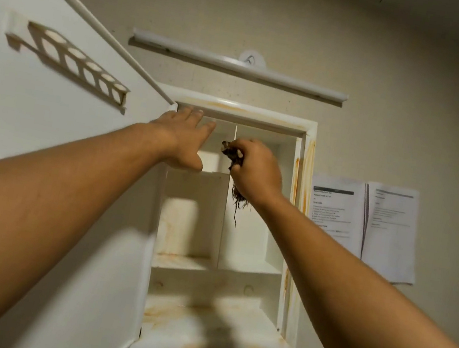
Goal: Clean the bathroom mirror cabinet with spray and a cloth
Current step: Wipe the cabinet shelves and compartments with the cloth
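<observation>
- At far left we see the open white cabinet door (48,130) swung out toward us, inner face showing. A white slotted holder rack (72,58) is fixed on it. The mirror side faces away, so we cannot judge its state.
- Our left hand (181,139) reaches up with fingers straight and flat. They press against the top edge of the opening, where door and frame meet. It grasps nothing and seems to be steadying us.
- Above the middle, a long white light bar (239,65) is mounted on the beige wall.
- The white wall-mounted bathroom cabinet (308,132) fills the centre, its shelves bare of items.
- A dark brown ragged cloth (235,156) sits in front of the upper right compartment, loose threads dangling below it.
- Our right hand (256,169) clenches that cloth in curled fingers, close to the top shelf area.
- Orange-brown stains streak the bottom shelf (197,328) and the right side of the frame (307,168).
- At right, two white printed paper sheets (365,222) hang on the wall.
- We see no spray bottle anywhere.
- Our judgement: wiping is under way in the upper part. The stained lower shelves, the frame and probably the mirror face are left, so much of the job lies ahead.
</observation>
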The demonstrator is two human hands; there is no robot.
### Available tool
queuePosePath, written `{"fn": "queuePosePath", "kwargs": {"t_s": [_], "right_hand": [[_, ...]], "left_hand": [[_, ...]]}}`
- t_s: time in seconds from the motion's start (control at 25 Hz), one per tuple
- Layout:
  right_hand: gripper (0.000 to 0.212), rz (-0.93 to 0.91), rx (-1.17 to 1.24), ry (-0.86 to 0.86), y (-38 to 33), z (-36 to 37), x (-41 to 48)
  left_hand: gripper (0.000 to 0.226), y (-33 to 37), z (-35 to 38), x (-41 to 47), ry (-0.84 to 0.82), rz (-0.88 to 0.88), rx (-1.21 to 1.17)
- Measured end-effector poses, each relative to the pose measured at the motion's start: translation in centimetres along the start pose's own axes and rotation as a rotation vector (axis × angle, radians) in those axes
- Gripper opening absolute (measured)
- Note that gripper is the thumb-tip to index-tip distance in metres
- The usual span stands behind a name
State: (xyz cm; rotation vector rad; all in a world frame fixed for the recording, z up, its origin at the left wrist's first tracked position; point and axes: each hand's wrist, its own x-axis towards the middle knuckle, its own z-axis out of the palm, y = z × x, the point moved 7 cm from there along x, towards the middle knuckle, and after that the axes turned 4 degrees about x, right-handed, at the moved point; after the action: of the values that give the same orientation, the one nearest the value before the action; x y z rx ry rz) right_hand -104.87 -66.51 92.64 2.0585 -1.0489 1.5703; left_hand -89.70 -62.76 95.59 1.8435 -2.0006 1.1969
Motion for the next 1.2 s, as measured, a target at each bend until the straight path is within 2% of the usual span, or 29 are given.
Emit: {"fn": "queuePosePath", "kwargs": {"t_s": [0.08,0.2,0.32,0.44,0.6,0.72,0.8,1.0,1.12,1.2], "right_hand": [[0.044,-0.057,-0.121,0.031,-0.7,-0.3,2.7],[0.043,-0.081,-0.241,-0.01,-0.3,1.5,2.7],[0.043,-0.041,-0.145,0.0,0.9,3.5,-1.4],[0.056,0.048,-0.022,0.002,2.2,5.3,-7.2],[0.059,0.097,-0.064,-0.148,3.5,7.8,-15.1],[0.048,0.099,-0.199,-0.271,3.2,8.9,-19.6],[0.04,0.149,-0.205,-0.282,3.2,9.2,-20.8],[0.041,0.385,0.102,-0.227,-1.0,12.3,-21.4],[0.038,0.381,0.31,-0.29,-4.7,15.2,-21.3],[0.035,0.428,0.483,-0.373,-3.9,15.3,-20.6]], "left_hand": [[0.104,-0.7,-1.5,0.4,0.017,-0.017,-0.018],[0.104,-0.6,-1.5,0.8,0.011,-0.016,-0.028],[0.103,-0.2,-0.4,0.7,0.003,-0.012,-0.018],[0.103,0.1,0.9,0.4,-0.005,-0.014,0.0],[0.1,0.0,2.2,-0.7,-0.033,-0.009,0.015],[0.099,0.6,3.2,-1.5,-0.061,-0.006,0.036],[0.1,1.0,3.6,-1.9,-0.072,-0.007,0.032],[0.1,0.9,3.4,-2.7,-0.083,-0.003,0.04],[0.1,0.9,3.4,-3.2,-0.102,0.001,0.045],[0.099,1.0,3.5,-3.9,-0.12,0.012,0.045]]}}
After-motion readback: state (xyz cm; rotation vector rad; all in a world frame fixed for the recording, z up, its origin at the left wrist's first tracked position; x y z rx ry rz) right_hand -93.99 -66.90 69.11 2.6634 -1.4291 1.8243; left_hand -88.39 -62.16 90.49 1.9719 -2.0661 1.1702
